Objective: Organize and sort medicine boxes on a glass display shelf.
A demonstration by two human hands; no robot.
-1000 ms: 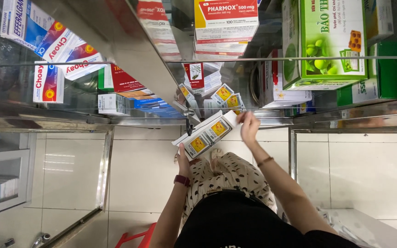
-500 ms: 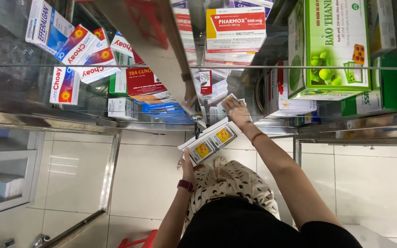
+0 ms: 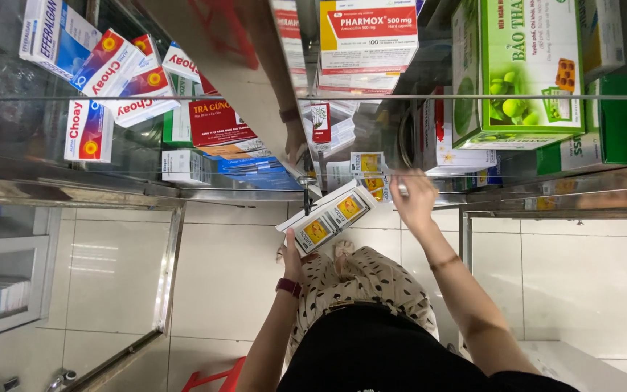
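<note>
The left hand (image 3: 292, 255) is closed around one end of a small stack of flat white cardboard boxes with yellow squares (image 3: 330, 218). The stack sticks out from the hand, up toward the glass shelf (image 3: 183, 190) of the cabinet, and it is tilted. A dark red watch (image 3: 289, 287) sits on that wrist.

The right hand (image 3: 414, 199) is up at the edge of the shelf with its fingers loosely spread. It holds nothing that shows. Its fingertips are right beside more small white and yellow boxes (image 3: 369, 173) that lie on the shelf.

Farther back on the shelf stands a big green box with a picture of green fruit (image 3: 527, 69). To the left lie white boxes with red and blue ends (image 3: 114, 72). Below is a pale tiled floor (image 3: 226, 276).
</note>
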